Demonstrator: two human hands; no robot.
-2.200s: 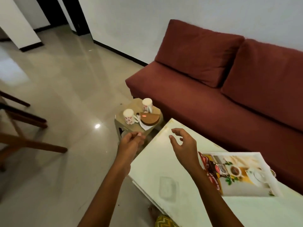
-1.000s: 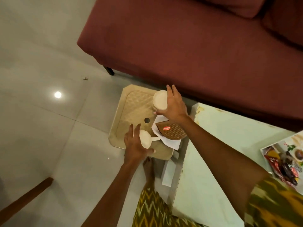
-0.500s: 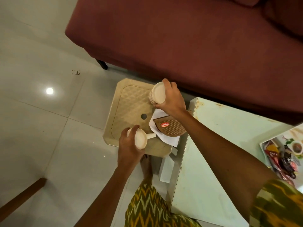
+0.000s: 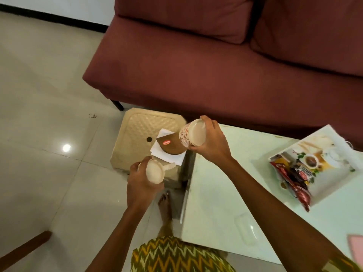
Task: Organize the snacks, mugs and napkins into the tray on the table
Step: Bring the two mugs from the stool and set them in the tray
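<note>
Holding snack packets (image 4: 294, 177), tray (image 4: 334, 179); hands grip empty mugs (image 4: 191, 137).

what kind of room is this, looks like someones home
Most likely a home living room: a maroon sofa with loose back cushions, a pale low table in front of it, a small beige plastic stool beside that, and a glossy tiled floor.

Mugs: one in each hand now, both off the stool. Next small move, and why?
Probably carry both across to the tray and set them on its bare part. The right hand holds a mug at the table's edge; the left hand holds the other mug above the stool. Snacks already lie in it.
</note>
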